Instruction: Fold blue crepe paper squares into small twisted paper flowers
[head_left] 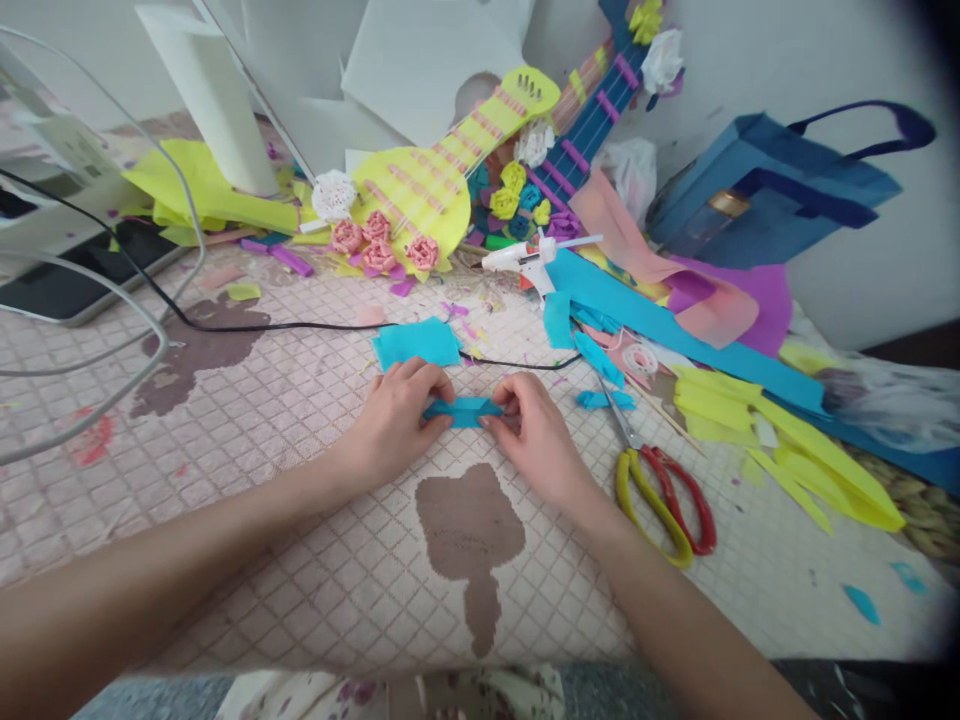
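A narrow folded strip of blue crepe paper (466,411) stretches between my two hands, low over the tablecloth. My left hand (405,408) pinches its left end between thumb and fingers. At the other end, my right hand (531,430) grips the strip the same way. Just beyond the left hand lies a small stack of blue paper rectangles (418,343). Scissors (660,490) with one yellow and one red handle rest to the right of my right hand, blades slightly apart. Small folded blue pieces (600,358) lie near the scissor tips.
A white glue gun (521,262) sits behind, its black cord (300,326) crossing the table. Yellow (420,195) and dark blue (585,140) paper guitars with paper flowers lean at the back. Yellow paper strips (817,460) and a blue bag (750,190) are on the right; a tablet (82,275) lies left.
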